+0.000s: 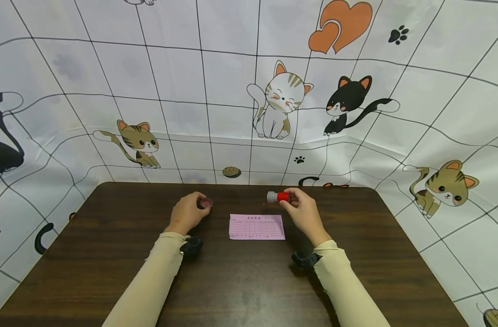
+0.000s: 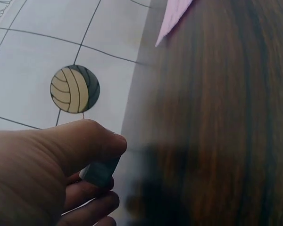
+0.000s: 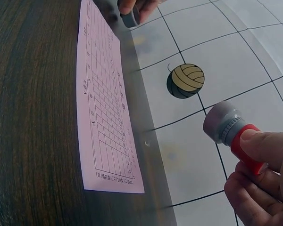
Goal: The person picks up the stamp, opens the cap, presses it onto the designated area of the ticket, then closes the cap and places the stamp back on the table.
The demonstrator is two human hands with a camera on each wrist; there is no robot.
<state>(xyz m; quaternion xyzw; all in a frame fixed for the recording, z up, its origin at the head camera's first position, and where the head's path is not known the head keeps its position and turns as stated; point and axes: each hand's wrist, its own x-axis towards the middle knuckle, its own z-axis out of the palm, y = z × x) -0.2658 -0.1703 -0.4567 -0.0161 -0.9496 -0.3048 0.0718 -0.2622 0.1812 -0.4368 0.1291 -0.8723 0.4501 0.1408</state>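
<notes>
My right hand (image 1: 304, 211) pinches a round stamp by its red handle (image 1: 283, 196), its wide grey end pointing left above the table's far part. In the right wrist view the stamp (image 3: 224, 122) lies between thumb and curled fingers. At the left, my left hand (image 1: 186, 213) holds a small round cap (image 1: 206, 203) between thumb and fingers, its reddish inside facing up. The left wrist view shows only part of the cap (image 2: 100, 173), under the thumb. Between the hands a pink printed form (image 1: 257, 227) with a ruled grid lies flat on the table.
The dark wood table (image 1: 232, 281) ends just beyond both hands. Behind it hangs a white sheet (image 1: 228, 122) with grid lines and cartoon cats. A dark band with a device (image 1: 191, 245) sits on the left wrist, another band (image 1: 305, 260) on the right.
</notes>
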